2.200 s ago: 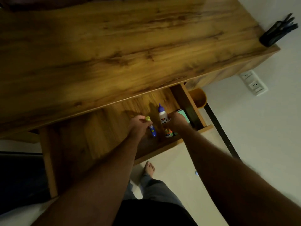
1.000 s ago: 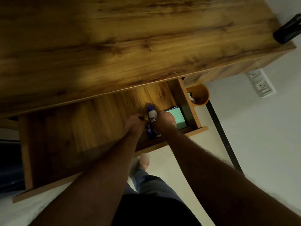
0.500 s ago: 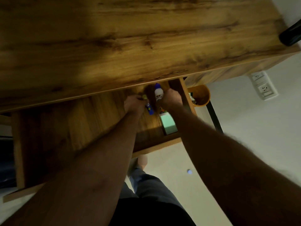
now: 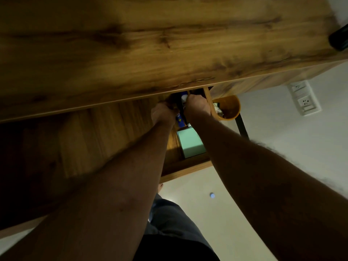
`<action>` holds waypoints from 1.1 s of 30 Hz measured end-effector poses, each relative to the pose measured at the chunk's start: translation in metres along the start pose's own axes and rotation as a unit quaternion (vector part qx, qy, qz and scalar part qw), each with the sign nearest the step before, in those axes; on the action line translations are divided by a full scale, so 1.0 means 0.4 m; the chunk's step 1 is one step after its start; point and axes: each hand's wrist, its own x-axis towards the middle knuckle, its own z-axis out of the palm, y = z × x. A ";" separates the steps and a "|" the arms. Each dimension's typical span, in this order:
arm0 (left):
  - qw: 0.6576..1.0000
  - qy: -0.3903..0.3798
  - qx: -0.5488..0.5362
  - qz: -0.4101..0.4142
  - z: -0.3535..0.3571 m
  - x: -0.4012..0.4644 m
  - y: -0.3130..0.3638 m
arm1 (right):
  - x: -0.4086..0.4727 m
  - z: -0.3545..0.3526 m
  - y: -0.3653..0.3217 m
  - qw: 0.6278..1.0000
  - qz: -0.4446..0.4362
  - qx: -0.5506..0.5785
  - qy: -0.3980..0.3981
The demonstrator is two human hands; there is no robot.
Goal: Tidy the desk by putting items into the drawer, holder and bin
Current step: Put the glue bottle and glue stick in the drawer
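Two hands reached deep into the open drawer [image 4: 98,140], up against the front edge of the desk [image 4: 150,44]. The right hand [image 4: 196,107] was curled round a white glue bottle [image 4: 183,100], whose long axis ran from the drawer's front toward its back, the cap end pointing under the desk and mostly hidden in shadow there. The left hand [image 4: 163,113] was curled round a small blue glue stick [image 4: 179,120], just left of the bottle; its blue end pointed back toward the drawer's front, and its other end was hidden in the fist. Both lay near the drawer's right wall. A pale green pad [image 4: 191,143] lay flat on the drawer floor, between the hands and the drawer's front rail, its long side parallel to the right wall. Outside the drawer's right wall stood an orange bin [image 4: 228,108] on the floor, with something pale inside it, too dim to name. A black holder [image 4: 339,40] sat at the far right corner of the desk, cut off by the frame edge. A white wall socket [image 4: 305,99] showed to the right of the bin. Compared with half a second earlier, both hands had gone further back in the drawer, so the bottle's cap had slipped under the desk edge; two seconds earlier bottle and stick were near the drawer's front.
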 end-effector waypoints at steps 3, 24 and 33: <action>0.999 0.003 0.038 0.015 0.008 0.001 0.005 | -0.003 -0.005 0.003 1.000 0.000 -0.004 -0.015; 0.997 0.016 0.057 0.049 0.037 -0.014 0.012 | -0.029 -0.027 0.031 1.000 0.016 -0.013 -0.023; 0.994 -0.015 0.083 0.066 -0.013 -0.032 -0.003 | -0.076 -0.054 0.043 1.000 -0.011 -0.021 0.010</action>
